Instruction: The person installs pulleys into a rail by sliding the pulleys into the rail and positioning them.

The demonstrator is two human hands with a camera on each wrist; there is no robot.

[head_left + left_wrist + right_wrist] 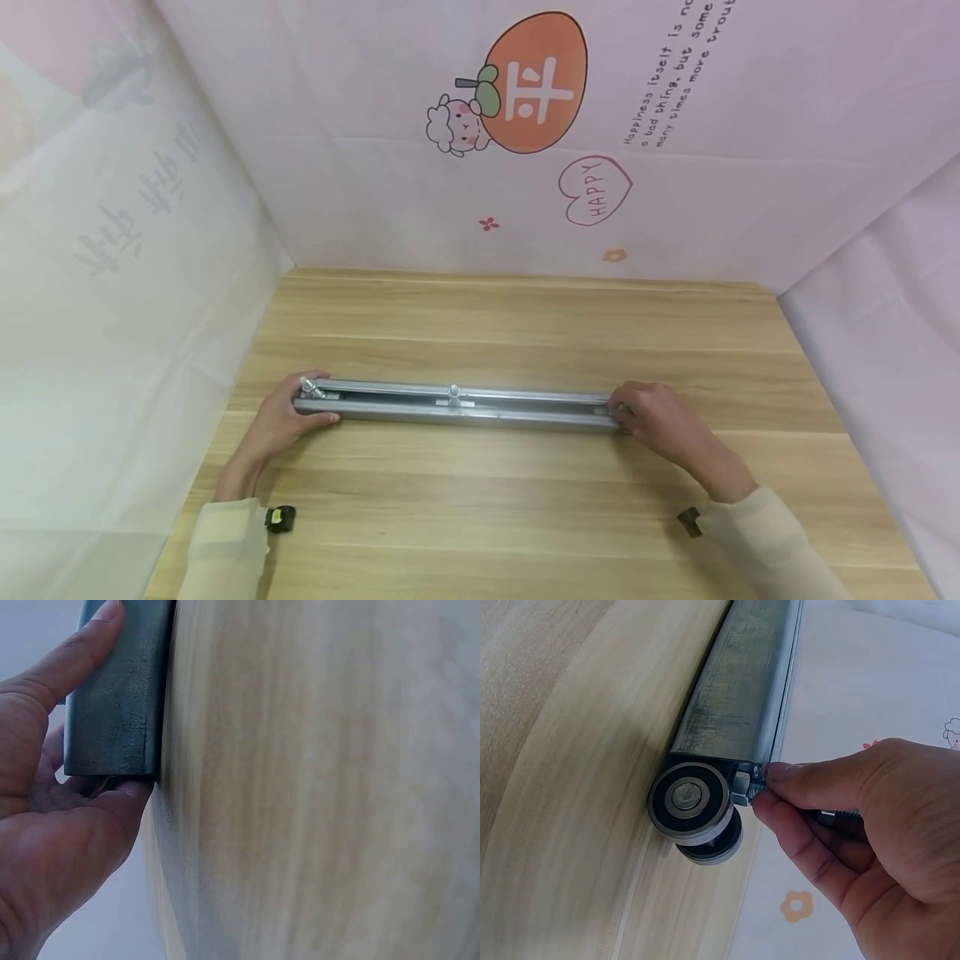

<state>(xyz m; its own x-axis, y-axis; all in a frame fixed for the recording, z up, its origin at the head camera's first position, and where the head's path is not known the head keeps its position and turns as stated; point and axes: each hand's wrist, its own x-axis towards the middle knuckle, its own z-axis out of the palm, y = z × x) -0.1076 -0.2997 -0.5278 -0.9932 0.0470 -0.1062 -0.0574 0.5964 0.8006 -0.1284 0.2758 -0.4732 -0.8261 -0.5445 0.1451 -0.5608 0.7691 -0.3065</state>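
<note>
A long silvery metal channel rail (480,414) lies across the table, its slot facing up. My left hand (277,427) grips its left end, thumb (71,664) along the near side and fingers round the far side and end. At the right end my right hand (667,423) pinches the threaded bolt (757,784) of a roller trolley. That trolley's black-and-steel wheels (688,796) show just outside the rail's end; whether more of it sits inside is hard to tell. Two other bolts stick up from the slot: a tilted one (311,388) at the left, an upright one (454,395) mid-rail.
The wood-grain table (480,500) extends in front of and behind the rail. Printed pale cloth (360,192) hangs at the back and both sides. A small black device (281,519) sits by the left cuff, and another (690,522) by the right cuff.
</note>
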